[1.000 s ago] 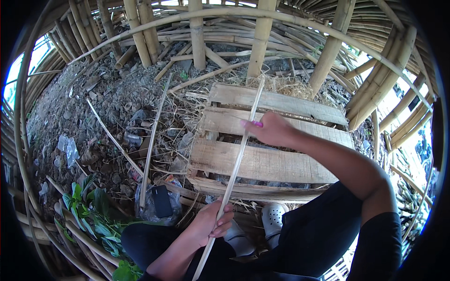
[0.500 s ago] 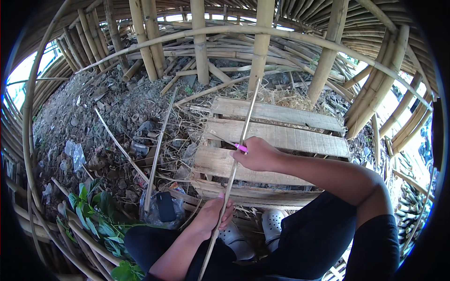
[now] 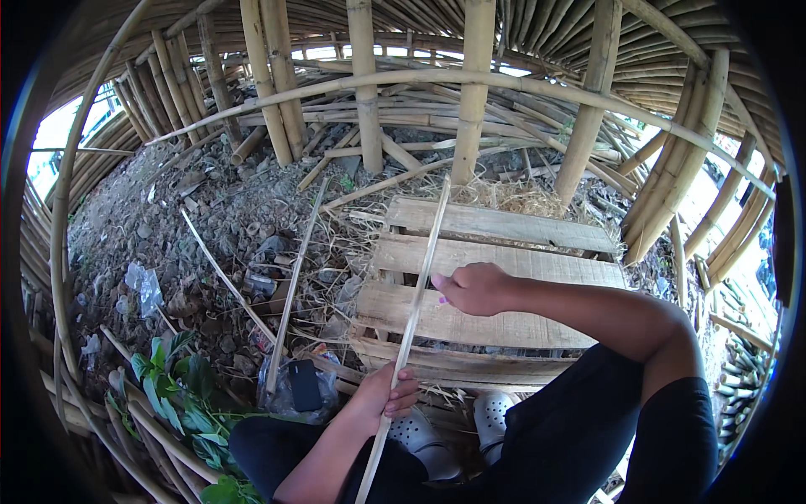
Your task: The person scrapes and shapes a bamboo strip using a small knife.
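Observation:
A long, pale bamboo strip point(image 3: 426, 260) slants from the wooden slatted platform down past my knees. My left hand point(image 3: 379, 401) is closed around its lower part, fingers wrapped over it. Just right of the strip's middle, my right hand point(image 3: 478, 289) is closed in a fist with the thumb toward the strip. Only small bits of pink show at its fingers, from the pink-handled knife; the blade is hidden now. Under the strip lies the platform point(image 3: 495, 262) of rough boards.
Two more strips point(image 3: 298, 281) lean over the rubble to the left. A black phone-like object point(image 3: 305, 385) lies on clear plastic by my knee, near a leafy green plant point(image 3: 185, 382). Upright bamboo poles point(image 3: 474, 101) and a curved bamboo rail point(image 3: 403, 77) stand ahead.
My right hand has moved slightly down and right, off the strip, and turned so the knife blade no longer shows. The left hand keeps its grip. The view has tilted up slightly.

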Demonstrator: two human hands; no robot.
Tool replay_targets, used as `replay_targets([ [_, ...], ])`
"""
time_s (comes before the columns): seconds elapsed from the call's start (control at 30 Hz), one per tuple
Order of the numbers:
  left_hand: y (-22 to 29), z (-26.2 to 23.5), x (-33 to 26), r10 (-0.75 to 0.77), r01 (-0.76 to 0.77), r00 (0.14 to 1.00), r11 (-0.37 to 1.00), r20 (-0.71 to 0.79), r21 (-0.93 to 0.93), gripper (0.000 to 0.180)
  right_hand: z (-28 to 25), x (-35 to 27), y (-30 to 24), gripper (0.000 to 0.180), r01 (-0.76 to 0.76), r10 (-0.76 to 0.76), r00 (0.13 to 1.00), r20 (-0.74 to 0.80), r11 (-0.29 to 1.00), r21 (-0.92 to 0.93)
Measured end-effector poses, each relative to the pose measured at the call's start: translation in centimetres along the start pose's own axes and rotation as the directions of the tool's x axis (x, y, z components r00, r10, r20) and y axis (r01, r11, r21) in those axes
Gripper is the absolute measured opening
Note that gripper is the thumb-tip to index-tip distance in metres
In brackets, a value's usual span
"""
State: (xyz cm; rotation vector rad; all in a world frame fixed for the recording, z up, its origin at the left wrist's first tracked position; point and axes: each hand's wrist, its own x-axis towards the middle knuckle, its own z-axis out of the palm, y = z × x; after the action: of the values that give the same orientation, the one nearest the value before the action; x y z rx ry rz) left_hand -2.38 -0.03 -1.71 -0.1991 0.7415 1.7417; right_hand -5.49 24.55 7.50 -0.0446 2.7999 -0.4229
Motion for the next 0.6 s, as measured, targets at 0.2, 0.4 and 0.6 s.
replay_targets([
  [0.2,0.1,0.6,0.2,0.017,-0.018,0.999,1.000,-0.037,-0.007,0.034,0.9,0.6,-2.1,0.062,0.058,-0.056,0.998,0.013,0.963,-0.264],
  [0.4,0.3,1.2,-0.3,-0.048,0.041,0.997,0.991,-0.053,-0.124,0.032,2.1,1.6,-1.6,0.056,0.167,-0.172,0.985,0.002,0.952,-0.256],
  [0.6,1.2,0.2,-1.2,-0.113,0.123,0.991,0.980,0.068,-0.156,0.030,-0.3,1.3,-1.4,0.055,0.034,-0.069,0.992,-0.108,0.954,-0.297],
])
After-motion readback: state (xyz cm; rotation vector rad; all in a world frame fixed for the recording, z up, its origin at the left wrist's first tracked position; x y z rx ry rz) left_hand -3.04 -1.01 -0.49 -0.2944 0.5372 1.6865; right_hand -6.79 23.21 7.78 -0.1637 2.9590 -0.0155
